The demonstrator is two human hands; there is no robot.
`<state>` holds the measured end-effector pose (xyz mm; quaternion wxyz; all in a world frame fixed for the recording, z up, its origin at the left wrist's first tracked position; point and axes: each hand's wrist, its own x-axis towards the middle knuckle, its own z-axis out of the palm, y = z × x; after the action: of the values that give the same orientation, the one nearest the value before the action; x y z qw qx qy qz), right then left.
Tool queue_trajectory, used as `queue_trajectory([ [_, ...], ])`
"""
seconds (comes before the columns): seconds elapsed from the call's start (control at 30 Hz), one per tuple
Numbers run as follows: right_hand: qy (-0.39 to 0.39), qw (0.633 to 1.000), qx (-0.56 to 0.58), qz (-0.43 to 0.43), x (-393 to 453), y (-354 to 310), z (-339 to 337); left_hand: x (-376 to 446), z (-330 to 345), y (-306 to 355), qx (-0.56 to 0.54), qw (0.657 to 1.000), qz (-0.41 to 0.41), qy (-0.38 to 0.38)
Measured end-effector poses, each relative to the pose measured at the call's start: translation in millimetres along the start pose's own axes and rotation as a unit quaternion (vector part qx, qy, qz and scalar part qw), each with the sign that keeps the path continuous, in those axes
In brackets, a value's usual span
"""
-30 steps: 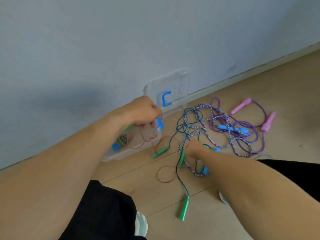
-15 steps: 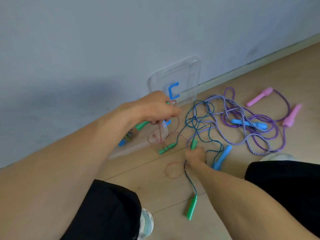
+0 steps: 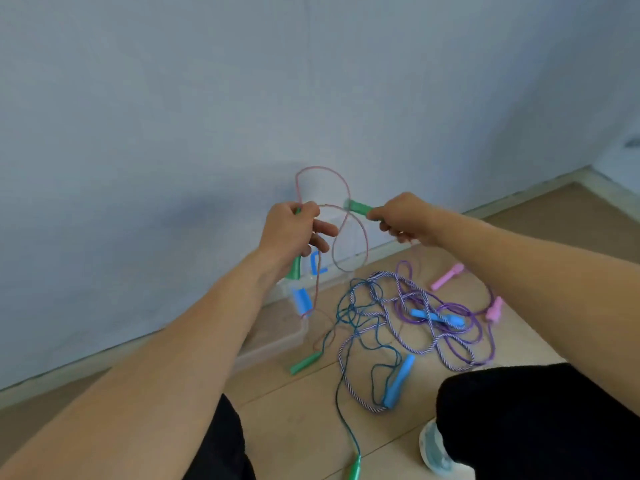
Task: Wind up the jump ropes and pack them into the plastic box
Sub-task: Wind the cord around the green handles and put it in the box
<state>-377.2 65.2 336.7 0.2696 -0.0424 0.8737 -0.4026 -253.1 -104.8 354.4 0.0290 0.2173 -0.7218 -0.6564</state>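
Note:
A thin pink jump rope point(image 3: 349, 233) with green handles loops in the air between my hands. My left hand point(image 3: 294, 230) grips one green handle point(image 3: 295, 266) and a strand of the rope. My right hand point(image 3: 403, 218) grips the other green handle point(image 3: 359, 207). Both hands are raised in front of the wall. Below them the clear plastic box point(image 3: 277, 336) stands on the floor against the wall, with a blue handle point(image 3: 300, 300) at its rim.
A tangle lies on the wooden floor: a striped purple-white rope point(image 3: 412, 306) with blue handles point(image 3: 398, 381), a purple rope with pink handles point(image 3: 446, 277), a dark teal rope with green handles point(image 3: 306, 362). The clear lid point(image 3: 346, 251) leans on the wall. My knees sit low.
Both hands rose from the floor. My right hand left the tangle and took a green handle, and the pink rope now hangs in loops between my hands.

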Motion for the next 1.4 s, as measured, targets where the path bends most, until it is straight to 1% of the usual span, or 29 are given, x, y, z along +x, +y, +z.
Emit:
queue_trajectory([
  [0.07, -0.033, 0.996, 0.076, -0.035, -27, -21, -16, -8, 0, 8, -0.082, 0.997, -0.006, 0.008],
  [0.13, -0.085, 0.985, 0.125, -0.083, -51, -26, -15, -17, 2, 15, -0.135, 0.991, -0.014, -0.013],
  [0.2, -0.093, 0.978, 0.12, -0.143, -68, -18, -1, -25, 4, 21, -0.148, 0.988, -0.016, -0.044],
  [0.27, -0.071, 0.978, 0.078, -0.181, -76, -5, 17, -32, 4, 21, -0.134, 0.987, -0.021, -0.087],
  [0.33, -0.056, 0.983, 0.016, -0.173, -78, 1, 28, -35, 1, 17, -0.1, 0.987, -0.026, -0.124],
  [0.37, -0.048, 0.984, -0.03, -0.167, -75, 3, 27, -35, -3, 14, -0.073, 0.989, -0.029, -0.129],
  [0.43, -0.025, 0.981, -0.1, -0.165, -69, 2, 19, -31, -12, 5, 0.011, 0.994, -0.029, -0.107],
  [0.5, 0.006, 0.976, -0.143, -0.162, -60, 0, 1, -23, -25, -6, 0.129, 0.989, -0.026, -0.067],
  [0.57, 0.049, 0.97, -0.196, -0.138, -47, 7, -20, -14, -39, -15, 0.217, 0.974, -0.054, -0.038],
  [0.6, 0.073, 0.966, -0.216, -0.123, -40, 12, -29, -11, -44, -17, 0.227, 0.97, -0.082, -0.035],
  [0.67, 0.125, 0.962, -0.227, -0.091, -26, 26, -46, -5, -50, -18, 0.175, 0.974, -0.144, -0.03],
  [0.73, 0.176, 0.962, -0.205, -0.045, -13, 40, -63, 0, -51, -16, 0.068, 0.98, -0.189, -0.004],
  [0.83, 0.202, 0.966, -0.161, 0.019, -6, 50, -79, 7, -47, -18, -0.078, 0.971, -0.225, 0.032],
  [0.9, 0.223, 0.962, -0.154, 0.005, -3, 48, -83, 10, -43, -19, -0.128, 0.964, -0.227, 0.048],
  [0.97, 0.27, 0.951, -0.144, -0.051, -7, 40, -81, 12, -39, -18, -0.151, 0.963, -0.215, 0.06],
  [1.03, 0.296, 0.941, -0.112, -0.119, -15, 28, -75, 15, -35, -17, -0.164, 0.962, -0.209, 0.065],
  [1.1, 0.279, 0.941, -0.092, -0.167, -24, 15, -67, 17, -34, -17, -0.161, 0.961, -0.217, 0.058],
  [1.17, 0.234, 0.948, -0.085, -0.198, -33, 3, -56, 18, -33, -17, -0.163, 0.958, -0.232, 0.036],
  [1.23, 0.15, 0.959, -0.077, -0.229, -45, -7, -43, 19, -34, -16, -0.17, 0.957, -0.236, 0.01],
  [1.3, 0.035, 0.963, -0.091, -0.251, -57, -13, -29, 17, -34, -15, -0.18, 0.957, -0.227, -0.004],
  [1.4, -0.092, 0.944, -0.144, -0.282, -65, -16, -9, 11, -32, -16, -0.217, 0.946, -0.24, -0.025],
])
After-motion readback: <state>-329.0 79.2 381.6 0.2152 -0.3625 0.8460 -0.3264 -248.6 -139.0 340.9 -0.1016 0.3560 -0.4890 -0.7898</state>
